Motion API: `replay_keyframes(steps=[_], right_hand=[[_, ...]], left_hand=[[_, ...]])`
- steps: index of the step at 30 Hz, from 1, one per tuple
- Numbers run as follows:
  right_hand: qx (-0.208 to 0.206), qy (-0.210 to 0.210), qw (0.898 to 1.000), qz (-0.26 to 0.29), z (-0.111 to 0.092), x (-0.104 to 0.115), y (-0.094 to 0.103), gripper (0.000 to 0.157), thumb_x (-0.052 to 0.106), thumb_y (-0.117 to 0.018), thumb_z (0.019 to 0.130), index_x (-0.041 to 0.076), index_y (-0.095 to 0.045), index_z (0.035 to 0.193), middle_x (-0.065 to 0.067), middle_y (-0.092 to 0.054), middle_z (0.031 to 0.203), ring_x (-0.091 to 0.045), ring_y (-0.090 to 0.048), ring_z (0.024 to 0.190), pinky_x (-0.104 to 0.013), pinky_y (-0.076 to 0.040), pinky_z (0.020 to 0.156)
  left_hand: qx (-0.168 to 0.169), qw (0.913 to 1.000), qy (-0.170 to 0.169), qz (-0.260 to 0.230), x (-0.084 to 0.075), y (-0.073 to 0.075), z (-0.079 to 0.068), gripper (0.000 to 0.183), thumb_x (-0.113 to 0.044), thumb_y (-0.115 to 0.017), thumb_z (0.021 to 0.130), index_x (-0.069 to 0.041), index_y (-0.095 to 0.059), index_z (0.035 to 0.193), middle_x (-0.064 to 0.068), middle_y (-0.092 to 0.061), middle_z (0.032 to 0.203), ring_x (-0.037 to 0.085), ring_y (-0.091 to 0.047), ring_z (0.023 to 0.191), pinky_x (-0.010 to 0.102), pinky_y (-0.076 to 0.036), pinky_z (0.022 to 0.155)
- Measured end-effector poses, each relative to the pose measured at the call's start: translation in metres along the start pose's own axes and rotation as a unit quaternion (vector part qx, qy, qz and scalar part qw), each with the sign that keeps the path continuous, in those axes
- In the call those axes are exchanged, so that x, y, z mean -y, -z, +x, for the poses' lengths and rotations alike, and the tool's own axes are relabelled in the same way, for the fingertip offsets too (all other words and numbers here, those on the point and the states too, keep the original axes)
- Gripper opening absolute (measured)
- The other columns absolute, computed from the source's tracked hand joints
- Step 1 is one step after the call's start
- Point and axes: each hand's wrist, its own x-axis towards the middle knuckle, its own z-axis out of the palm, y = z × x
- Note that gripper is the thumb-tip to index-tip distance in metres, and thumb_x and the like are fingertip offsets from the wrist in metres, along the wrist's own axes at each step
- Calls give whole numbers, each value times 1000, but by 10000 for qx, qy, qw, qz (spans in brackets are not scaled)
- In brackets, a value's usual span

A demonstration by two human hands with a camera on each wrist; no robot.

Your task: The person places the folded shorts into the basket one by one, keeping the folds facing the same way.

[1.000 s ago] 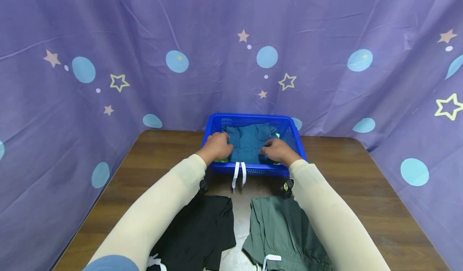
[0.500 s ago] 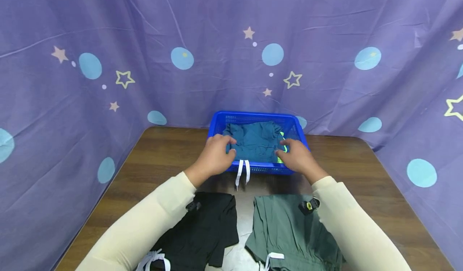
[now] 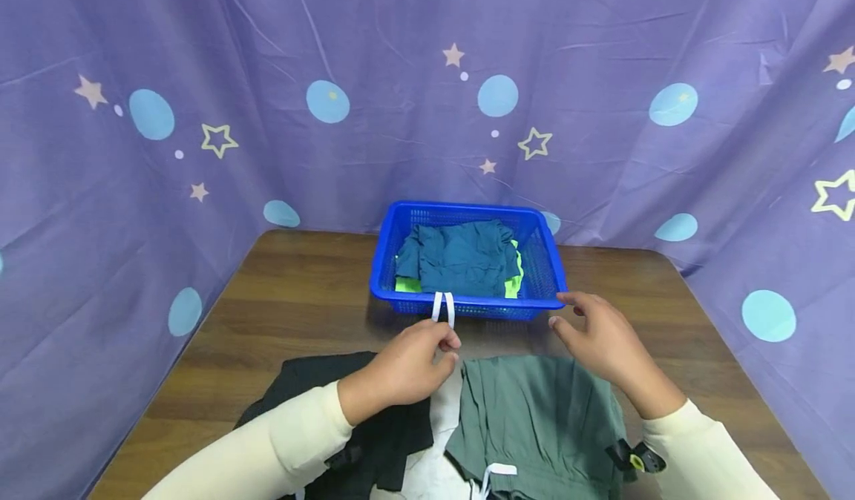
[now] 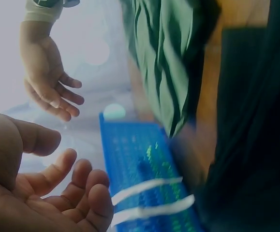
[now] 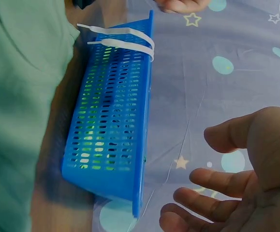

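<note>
Folded teal garment (image 3: 464,259) lies in a blue plastic basket (image 3: 548,262) at the back of the table, over something lime green (image 3: 408,285). Two white drawstrings (image 3: 437,307) hang over the basket's front rim. My left hand (image 3: 407,363) is in front of the basket, overlapping the string ends in the head view; the left wrist view shows its fingers loosely bent with nothing held. My right hand (image 3: 604,340) is near the basket's front right corner, fingers spread and holding nothing. Below the hands lie a black garment (image 3: 394,441), partly hidden by my left arm, and a grey-green garment (image 3: 534,418).
The wooden table (image 3: 314,285) runs up to a purple curtain (image 3: 401,114) with stars and dots right behind the basket. A pale surface (image 3: 441,441) shows between the two front garments. A white drawstring (image 3: 499,469) lies on the grey-green one.
Both hands have drawn back out of the basket toward the body, the right hand also moving right. The teal garment stays in the basket, its left end now showing.
</note>
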Motion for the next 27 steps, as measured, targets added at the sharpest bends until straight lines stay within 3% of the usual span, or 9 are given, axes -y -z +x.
replay_keyframes(steps=[12,19,23,27], right_hand=[[335,-507,9978,-273,-46,-23,2,47,26,-67,99,-6,-62,133,-29,-62,129,-46,-63,109,-62,-50,83],[681,-1184,9906,-83,-60,-40,-7,51,29,-66,99,-6,-59,136,-32,-63,125,-45,-65,108,-61,-51,83],[803,-1446,9862,-54,-67,-48,-10,54,30,-64,100,-8,-55,138,-35,-60,127,-48,-63,110,-63,-50,85],[934,-1681,9812,-137,-73,-58,-13,59,32,-62,101,-13,-50,138,-38,-56,131,-53,-60,113,-65,-48,87]], left_hand=[[904,9910,717,-686,-4,-26,-13,22,-20,-65,99,-8,-65,117,2,-68,107,23,-65,103,41,-51,87],[1604,9808,985,-506,-2,-36,-16,39,-27,-65,100,-9,-56,134,10,-69,121,22,-64,114,42,-51,93],[1769,9776,1058,-416,0,-42,-17,43,-29,-64,101,-10,-54,138,12,-69,123,20,-63,115,41,-51,93],[1880,9756,1080,-336,1,-48,-18,45,-31,-65,100,-12,-52,140,10,-69,118,17,-65,105,38,-51,88]])
